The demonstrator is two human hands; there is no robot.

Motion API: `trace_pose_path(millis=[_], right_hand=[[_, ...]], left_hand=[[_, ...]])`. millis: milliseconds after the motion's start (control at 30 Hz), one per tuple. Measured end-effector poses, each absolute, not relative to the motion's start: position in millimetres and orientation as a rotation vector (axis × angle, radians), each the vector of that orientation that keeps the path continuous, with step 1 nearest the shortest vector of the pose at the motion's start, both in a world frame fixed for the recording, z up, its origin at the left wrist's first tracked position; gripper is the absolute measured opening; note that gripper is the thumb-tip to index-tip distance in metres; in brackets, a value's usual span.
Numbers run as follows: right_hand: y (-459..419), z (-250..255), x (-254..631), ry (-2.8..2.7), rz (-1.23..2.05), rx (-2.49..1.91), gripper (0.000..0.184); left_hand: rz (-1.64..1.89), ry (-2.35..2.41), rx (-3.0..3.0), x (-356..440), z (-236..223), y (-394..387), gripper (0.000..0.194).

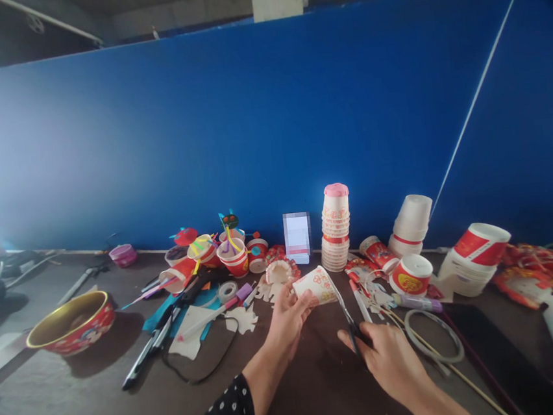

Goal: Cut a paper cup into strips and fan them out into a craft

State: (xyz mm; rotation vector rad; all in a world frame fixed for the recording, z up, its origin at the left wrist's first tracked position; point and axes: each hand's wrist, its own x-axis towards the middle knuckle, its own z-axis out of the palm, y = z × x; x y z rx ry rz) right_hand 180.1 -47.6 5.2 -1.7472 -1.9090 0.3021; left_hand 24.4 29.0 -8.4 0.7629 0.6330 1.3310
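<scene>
My left hand (287,318) holds a white paper cup (315,287) with a red pattern, tilted on its side above the table. My right hand (388,360) is shut on the dark handles of a pair of scissors (346,318). The thin blades reach up to the cup's rim and touch it or come very close. Paper scraps (242,319) and a cut cup shaped like a flower (279,272) lie left of the cup, near my left hand.
A red and gold bowl (70,324) stands at the left. Stacked red-patterned cups (335,224), decorated cup crafts (232,254), tape (228,292), a glue stick (417,302), pens and a wire loop (434,336) crowd the dark table. A blue wall (268,123) rises behind.
</scene>
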Motion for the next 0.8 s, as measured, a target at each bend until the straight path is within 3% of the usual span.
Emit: trace_pose_path(millis=[800], right_hand=[[-45.9, -0.8, 182.2, -1.896, 0.284, -1.811, 0.04]], left_hand=[[1.172, 0.752, 0.846, 22.5, -10.0, 21.2, 0.051]])
